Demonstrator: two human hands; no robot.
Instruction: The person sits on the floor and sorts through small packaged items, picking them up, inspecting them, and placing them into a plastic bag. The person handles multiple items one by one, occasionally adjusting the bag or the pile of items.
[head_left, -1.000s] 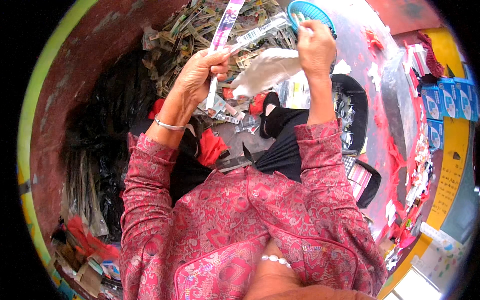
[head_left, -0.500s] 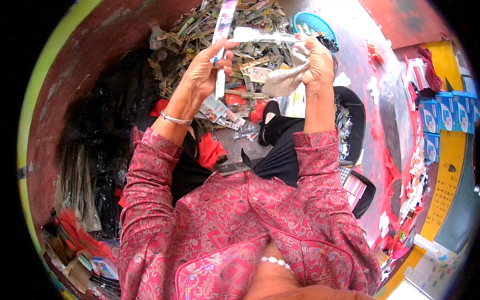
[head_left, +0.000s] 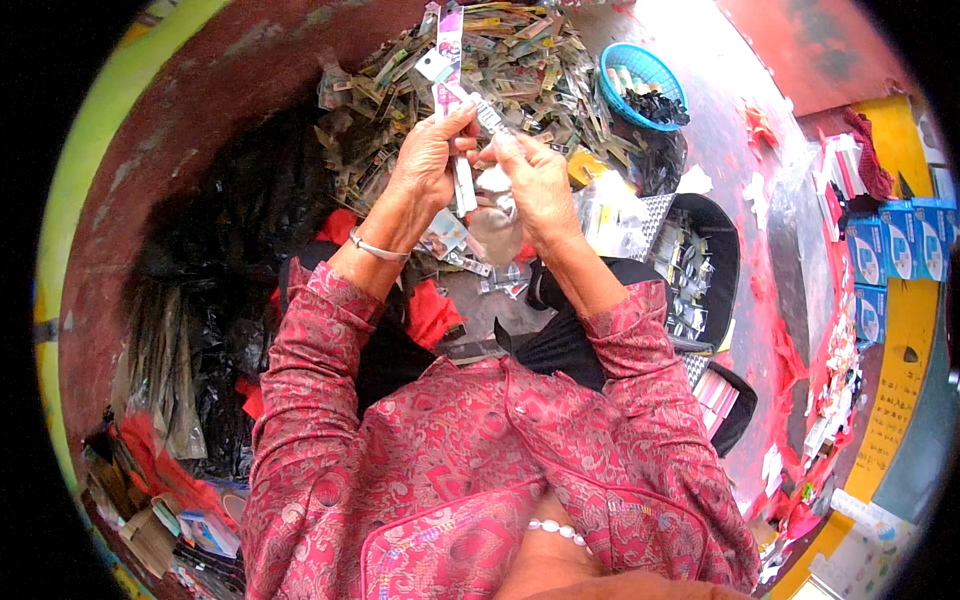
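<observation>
My left hand (head_left: 428, 160) is closed around a long narrow white-and-pink strip (head_left: 449, 40) that stands nearly upright and reaches above and below the fingers. A slim, partly clear packet (head_left: 486, 112) with a pale end slants across it between my hands. The fingers of my right hand (head_left: 541, 190) are closed on the packet's lower end, close beside my left fingertips. A whitish, crumpled, cloth-like piece (head_left: 497, 182) hangs beneath my right fingers; whether it is a glove or a rag does not show.
A large heap of narrow packaged strips (head_left: 540, 60) lies ahead. A blue basket (head_left: 640, 62) holds dark pieces at far right. Beside my right leg is a black open case (head_left: 712, 225) with small packed items. Black plastic sheeting (head_left: 225, 260) covers the left side; blue boxes (head_left: 899, 240) are stacked right.
My right hand has moved left and down, bringing the slim packet against the long strip in my left hand. The whitish piece came along with it.
</observation>
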